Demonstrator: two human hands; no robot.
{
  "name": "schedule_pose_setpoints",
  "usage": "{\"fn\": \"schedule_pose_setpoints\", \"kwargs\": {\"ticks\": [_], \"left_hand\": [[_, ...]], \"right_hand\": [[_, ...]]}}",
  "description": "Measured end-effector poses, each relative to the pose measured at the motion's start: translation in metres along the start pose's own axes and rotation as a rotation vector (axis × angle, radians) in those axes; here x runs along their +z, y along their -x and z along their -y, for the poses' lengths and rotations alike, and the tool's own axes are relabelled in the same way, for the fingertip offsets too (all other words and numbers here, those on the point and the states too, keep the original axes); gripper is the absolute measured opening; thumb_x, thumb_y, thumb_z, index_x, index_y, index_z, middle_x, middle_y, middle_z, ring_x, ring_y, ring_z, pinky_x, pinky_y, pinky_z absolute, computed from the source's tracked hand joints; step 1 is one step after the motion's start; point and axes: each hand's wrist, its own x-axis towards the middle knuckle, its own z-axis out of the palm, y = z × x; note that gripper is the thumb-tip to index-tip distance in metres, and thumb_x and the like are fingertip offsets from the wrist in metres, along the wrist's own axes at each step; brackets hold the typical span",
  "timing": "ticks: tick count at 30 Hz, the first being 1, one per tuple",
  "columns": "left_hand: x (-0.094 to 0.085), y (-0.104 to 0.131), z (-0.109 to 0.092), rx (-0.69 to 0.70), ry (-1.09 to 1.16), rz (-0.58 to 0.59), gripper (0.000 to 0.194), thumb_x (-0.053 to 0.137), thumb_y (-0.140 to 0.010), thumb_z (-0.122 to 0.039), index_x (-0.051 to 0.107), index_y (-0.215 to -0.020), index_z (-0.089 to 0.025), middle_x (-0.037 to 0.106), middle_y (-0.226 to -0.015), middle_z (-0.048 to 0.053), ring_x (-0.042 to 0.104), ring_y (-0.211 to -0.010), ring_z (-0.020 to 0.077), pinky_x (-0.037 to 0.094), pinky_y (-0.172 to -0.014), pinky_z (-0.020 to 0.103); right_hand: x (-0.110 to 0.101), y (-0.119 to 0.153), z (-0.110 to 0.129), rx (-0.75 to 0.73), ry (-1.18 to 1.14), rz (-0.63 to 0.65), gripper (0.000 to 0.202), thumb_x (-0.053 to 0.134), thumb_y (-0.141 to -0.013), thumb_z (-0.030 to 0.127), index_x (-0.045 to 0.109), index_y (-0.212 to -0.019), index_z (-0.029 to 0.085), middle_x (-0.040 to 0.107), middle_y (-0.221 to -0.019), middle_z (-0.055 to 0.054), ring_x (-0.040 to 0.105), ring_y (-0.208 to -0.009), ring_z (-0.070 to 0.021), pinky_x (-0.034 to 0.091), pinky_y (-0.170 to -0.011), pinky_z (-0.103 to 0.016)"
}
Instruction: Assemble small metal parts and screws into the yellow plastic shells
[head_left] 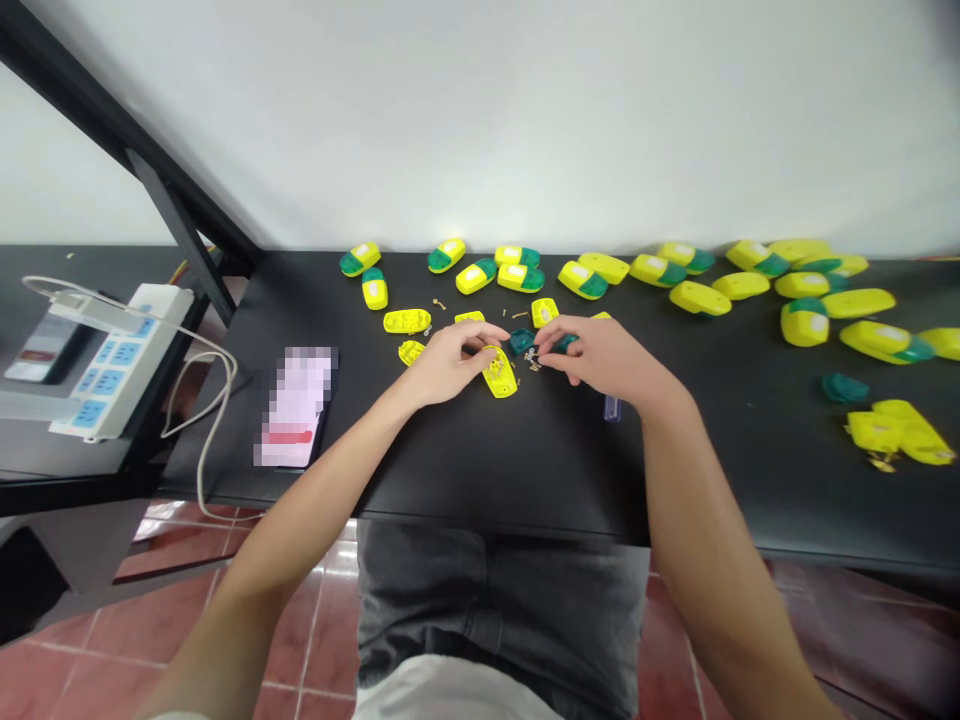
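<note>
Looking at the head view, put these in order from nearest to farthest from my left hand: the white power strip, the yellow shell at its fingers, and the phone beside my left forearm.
1. Yellow shell: touching the left hand.
2. Phone: left of it.
3. White power strip: farther left.

Head cam (sole view) looks fwd/down at desk [495,465].

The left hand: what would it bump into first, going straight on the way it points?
Probably the dark green piece just beyond the left hand, though depth is unclear.
</note>
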Motion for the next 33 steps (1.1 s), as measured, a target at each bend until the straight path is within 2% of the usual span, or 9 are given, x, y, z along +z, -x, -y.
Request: {"fn": "schedule_pose_setpoints", "kwargs": {"ticks": [6,10,14,18,24,29,33], "left_hand": [[-0.001,0.000,-0.003,-0.006,0.006,0.037,0.028,0.054,-0.095,-0.008,0.073,-0.113,-0.015,0.078,-0.112,0.009,0.074,-0.100,0.0166,0.060,-0.093,0.034],[-0.001,0.000,-0.004,0.027,-0.024,0.044,0.028,0.052,-0.096,-0.009,0.071,-0.115,-0.016,0.077,-0.109,0.008,0.073,-0.097,0.0154,0.059,-0.089,0.031],[-0.002,0.002,-0.007,0.069,-0.205,-0.008,0.020,0.062,-0.096,-0.018,0.071,-0.113,-0.019,0.071,-0.100,0.005,0.064,-0.085,0.0148,0.056,-0.082,0.032],[-0.001,0.004,-0.011,0.094,-0.295,0.059,0.024,0.068,-0.096,-0.027,0.069,-0.119,-0.022,0.066,-0.103,0.005,0.061,-0.095,0.0192,0.054,-0.088,0.036],[-0.003,0.005,-0.012,0.062,-0.305,0.110,0.029,0.067,-0.096,-0.030,0.067,-0.125,-0.023,0.064,-0.107,0.006,0.059,-0.101,0.0219,0.051,-0.093,0.039],[-0.006,0.006,-0.016,0.078,-0.264,0.257,0.051,0.073,-0.088,-0.028,0.060,-0.138,-0.026,0.062,-0.123,0.008,0.059,-0.113,0.0255,0.049,-0.103,0.041],[-0.005,0.007,-0.018,0.052,-0.300,0.315,0.053,0.071,-0.089,-0.027,0.059,-0.140,-0.025,0.061,-0.128,0.009,0.058,-0.120,0.0276,0.047,-0.108,0.043]], "right_hand": [[0.003,-0.004,-0.002,-0.047,0.027,-0.123,0.004,0.069,-0.086,0.023,0.069,-0.090,0.022,0.076,-0.093,-0.003,0.053,-0.045,-0.0099,0.045,-0.057,-0.032],[0.008,-0.007,-0.004,-0.069,0.053,-0.037,0.008,0.067,-0.088,0.021,0.071,-0.094,0.023,0.078,-0.095,-0.002,0.051,-0.043,-0.0088,0.047,-0.060,-0.033],[0.012,-0.009,-0.007,-0.057,0.062,0.007,0.015,0.065,-0.087,0.018,0.072,-0.100,0.022,0.078,-0.102,-0.003,0.051,-0.044,-0.0081,0.048,-0.060,-0.033],[0.012,-0.011,-0.014,-0.091,0.057,0.026,0.015,0.064,-0.088,0.021,0.071,-0.101,0.022,0.076,-0.103,-0.005,0.053,-0.049,-0.0095,0.047,-0.058,-0.031],[0.013,-0.013,-0.022,-0.207,0.103,0.019,0.018,0.062,-0.088,0.020,0.071,-0.103,0.023,0.073,-0.096,-0.006,0.061,-0.069,-0.0173,0.049,-0.067,-0.033],[0.014,-0.012,-0.020,-0.265,0.167,0.005,0.018,0.059,-0.089,0.019,0.070,-0.104,0.022,0.073,-0.094,-0.006,0.060,-0.070,-0.0182,0.048,-0.070,-0.034],[0.015,-0.011,-0.017,-0.245,0.172,0.003,0.017,0.058,-0.091,0.020,0.068,-0.104,0.022,0.074,-0.094,-0.005,0.060,-0.070,-0.0184,0.048,-0.071,-0.034]]}}
